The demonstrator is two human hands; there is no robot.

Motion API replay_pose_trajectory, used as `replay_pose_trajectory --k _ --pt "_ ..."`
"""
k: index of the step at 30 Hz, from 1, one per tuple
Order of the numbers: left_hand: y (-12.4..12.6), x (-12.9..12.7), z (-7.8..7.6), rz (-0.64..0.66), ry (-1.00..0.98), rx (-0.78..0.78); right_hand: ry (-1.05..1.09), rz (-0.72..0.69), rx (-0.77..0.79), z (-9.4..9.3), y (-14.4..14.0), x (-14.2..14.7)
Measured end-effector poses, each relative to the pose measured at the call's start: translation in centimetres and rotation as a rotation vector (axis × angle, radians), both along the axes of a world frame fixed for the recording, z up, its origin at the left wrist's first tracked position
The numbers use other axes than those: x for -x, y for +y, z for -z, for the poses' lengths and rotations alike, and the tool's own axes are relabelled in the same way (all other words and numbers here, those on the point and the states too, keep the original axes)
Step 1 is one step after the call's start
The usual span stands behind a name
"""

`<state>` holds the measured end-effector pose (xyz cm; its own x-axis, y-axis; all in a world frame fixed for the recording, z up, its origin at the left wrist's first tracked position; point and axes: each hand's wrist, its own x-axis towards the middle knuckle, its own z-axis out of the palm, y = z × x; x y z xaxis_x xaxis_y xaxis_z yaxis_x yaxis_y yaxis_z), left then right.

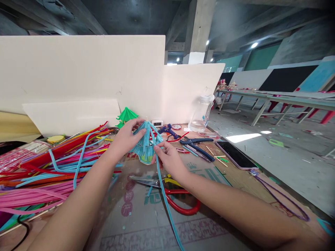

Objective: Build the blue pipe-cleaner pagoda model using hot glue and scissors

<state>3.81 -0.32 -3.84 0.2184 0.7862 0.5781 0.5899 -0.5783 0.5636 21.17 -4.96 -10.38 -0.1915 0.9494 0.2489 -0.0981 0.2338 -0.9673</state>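
Observation:
My left hand (127, 137) grips the left side of a small blue umbrella-shaped piece (145, 142) woven from pipe cleaners, held above the table. My right hand (169, 158) pinches a long blue pipe cleaner (164, 195) at the piece's lower right edge; the strand trails down toward me over the table. Red-handled scissors (172, 195) lie on the table just under my right wrist.
A heap of coloured pipe cleaners (47, 167) covers the left side. A green finished umbrella (126, 115), a blue glue gun (170, 131), blue pliers (195, 143), a phone (235, 154) and a clear jar (201, 115) stand behind. White boards (83, 69) wall the back. A purple cable (280, 198) hangs at the right edge.

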Motion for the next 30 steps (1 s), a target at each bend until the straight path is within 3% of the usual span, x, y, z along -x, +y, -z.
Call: replay_pose_trajectory --k 25,30 --pt "-1.0 -0.3 -0.9 0.0 0.034 0.026 -0.094 0.028 0.005 -0.7 0.2 -0.3" --pt "-1.4 -0.8 -0.7 -0.067 0.026 0.001 -0.091 0.021 -0.008 -0.6 0.1 -0.3"
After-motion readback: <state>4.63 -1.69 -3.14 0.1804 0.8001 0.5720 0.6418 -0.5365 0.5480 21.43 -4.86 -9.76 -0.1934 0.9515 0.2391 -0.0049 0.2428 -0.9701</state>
